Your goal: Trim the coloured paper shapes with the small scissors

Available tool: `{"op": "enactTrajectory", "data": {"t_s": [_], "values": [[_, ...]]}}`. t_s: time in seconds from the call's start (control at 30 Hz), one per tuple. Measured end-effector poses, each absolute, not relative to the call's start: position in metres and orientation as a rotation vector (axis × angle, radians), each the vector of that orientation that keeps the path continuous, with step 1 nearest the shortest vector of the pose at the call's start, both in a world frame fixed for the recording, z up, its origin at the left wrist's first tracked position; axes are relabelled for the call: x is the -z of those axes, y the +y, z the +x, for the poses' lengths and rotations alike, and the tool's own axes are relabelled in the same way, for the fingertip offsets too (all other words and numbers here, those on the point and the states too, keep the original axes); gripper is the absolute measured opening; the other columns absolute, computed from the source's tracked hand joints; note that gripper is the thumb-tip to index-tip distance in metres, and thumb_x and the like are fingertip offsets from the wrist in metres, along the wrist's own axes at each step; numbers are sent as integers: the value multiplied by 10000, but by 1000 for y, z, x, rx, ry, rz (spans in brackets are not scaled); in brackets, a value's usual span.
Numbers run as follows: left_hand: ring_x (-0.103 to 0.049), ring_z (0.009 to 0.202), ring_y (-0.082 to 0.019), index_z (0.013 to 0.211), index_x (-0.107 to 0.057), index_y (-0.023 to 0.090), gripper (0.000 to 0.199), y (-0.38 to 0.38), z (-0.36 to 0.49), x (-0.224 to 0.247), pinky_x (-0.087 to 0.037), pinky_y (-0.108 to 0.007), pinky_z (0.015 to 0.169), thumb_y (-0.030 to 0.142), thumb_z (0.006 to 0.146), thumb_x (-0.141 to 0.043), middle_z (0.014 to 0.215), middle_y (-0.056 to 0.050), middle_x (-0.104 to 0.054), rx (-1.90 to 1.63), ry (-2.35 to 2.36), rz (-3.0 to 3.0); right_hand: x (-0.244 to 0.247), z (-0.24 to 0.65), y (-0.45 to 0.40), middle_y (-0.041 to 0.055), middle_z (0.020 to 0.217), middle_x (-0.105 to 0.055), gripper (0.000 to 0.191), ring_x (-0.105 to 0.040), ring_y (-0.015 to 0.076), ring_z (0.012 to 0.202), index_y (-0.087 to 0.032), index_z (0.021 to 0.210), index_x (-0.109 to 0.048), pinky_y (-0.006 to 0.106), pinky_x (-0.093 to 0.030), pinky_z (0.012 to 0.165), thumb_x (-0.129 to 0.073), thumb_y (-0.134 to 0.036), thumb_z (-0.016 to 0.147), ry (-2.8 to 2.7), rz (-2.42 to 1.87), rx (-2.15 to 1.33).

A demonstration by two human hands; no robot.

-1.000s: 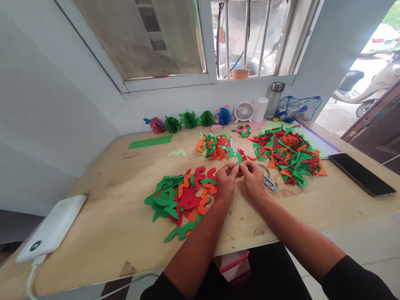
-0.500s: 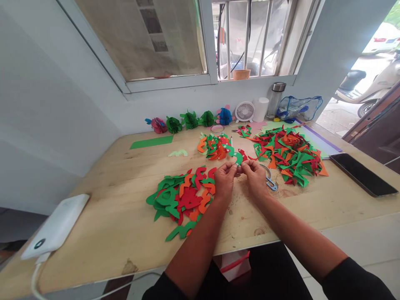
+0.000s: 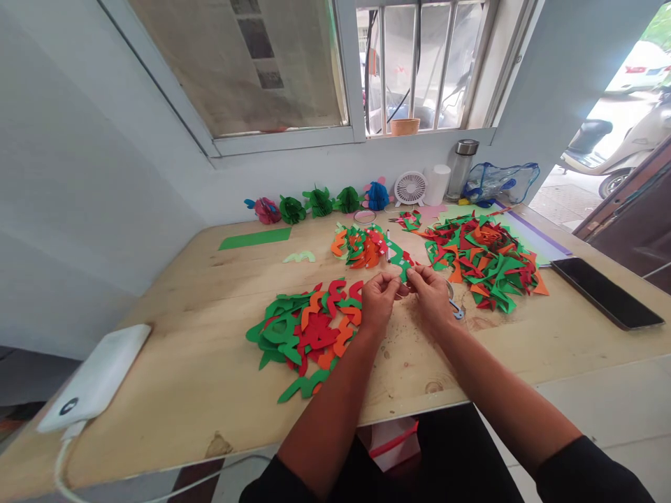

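My right hand (image 3: 428,293) pinches the lower end of a wavy green paper cutout (image 3: 399,256) that has small white patches on it. Beside it, my left hand (image 3: 379,299) has thumb and forefinger pressed together close to the same end; what lies between them is too small to make out. Just past my fingers lies a pile of green, orange and red cutouts with white patches (image 3: 361,246). A heap of plain wavy cutouts (image 3: 314,328) spreads left of my left wrist. Partly hidden behind my right hand is a grey-blue tool (image 3: 457,310).
Right of my hands sits a large heap of paper scraps (image 3: 487,258), with a black phone (image 3: 608,292) beyond it. Honeycomb paper figures (image 3: 319,201), a small fan (image 3: 410,188) and a glass bottle (image 3: 462,170) line the wall. A white power bank (image 3: 97,377) lies at left.
The green cutout has turned and shifted slightly right and down in my fingers. My left fingertips have moved a little apart from my right ones.
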State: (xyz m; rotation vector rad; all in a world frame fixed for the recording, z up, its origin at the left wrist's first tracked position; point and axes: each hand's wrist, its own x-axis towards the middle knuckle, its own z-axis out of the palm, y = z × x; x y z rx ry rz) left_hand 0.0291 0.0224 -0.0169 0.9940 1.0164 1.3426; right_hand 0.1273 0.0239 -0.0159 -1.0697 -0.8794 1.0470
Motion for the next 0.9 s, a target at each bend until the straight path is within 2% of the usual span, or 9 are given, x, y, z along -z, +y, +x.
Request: {"op": "enactTrajectory", "data": {"t_s": [0.23, 0.37, 0.6, 0.73, 0.9], "values": [[-598, 539, -115, 669, -578, 150, 297, 21, 29, 16, -437, -225, 550, 432, 698, -667, 571, -20, -637, -1316, 984, 1010, 17, 128, 23, -51, 550, -496, 280, -420, 95, 530, -181, 649, -578, 243, -331, 530, -666, -446, 666, -941, -1129, -956], [-594, 540, -114, 707, -590, 148, 267, 20, 30, 14, -442, -227, 552, 406, 700, -662, 586, -18, -638, -1329, 1015, 1013, 18, 129, 25, -50, 548, -486, 288, -408, 96, 527, -180, 654, -575, 244, -310, 517, -655, -456, 673, -927, -1157, -939], [-537, 524, -92, 614, -577, 156, 222, 16, 26, 1, -454, -225, 574, 339, 707, -664, 557, 11, -581, -1592, 1161, 1030, 18, 135, 30, -43, 555, -517, 285, -428, 101, 531, -176, 662, -582, 243, -318, 522, -664, -449, 662, -837, -1145, -868], [-514, 534, -93, 562, -580, 170, 237, -10, 19, -42, -450, -227, 573, 327, 699, -693, 544, 18, -550, -1671, 1060, 1042, 20, 138, 31, -51, 544, -502, 273, -415, 94, 517, -174, 680, -589, 238, -305, 510, -667, -436, 669, -797, -1137, -868], [-543, 574, -139, 583, -639, 230, 212, -74, -5, -117, -482, -297, 606, 291, 786, -644, 557, -2, -576, -1564, 732, 1287, 21, 138, 31, -52, 544, -507, 249, -413, 93, 515, -178, 683, -588, 235, -306, 507, -664, -415, 684, -809, -1120, -866]]}}
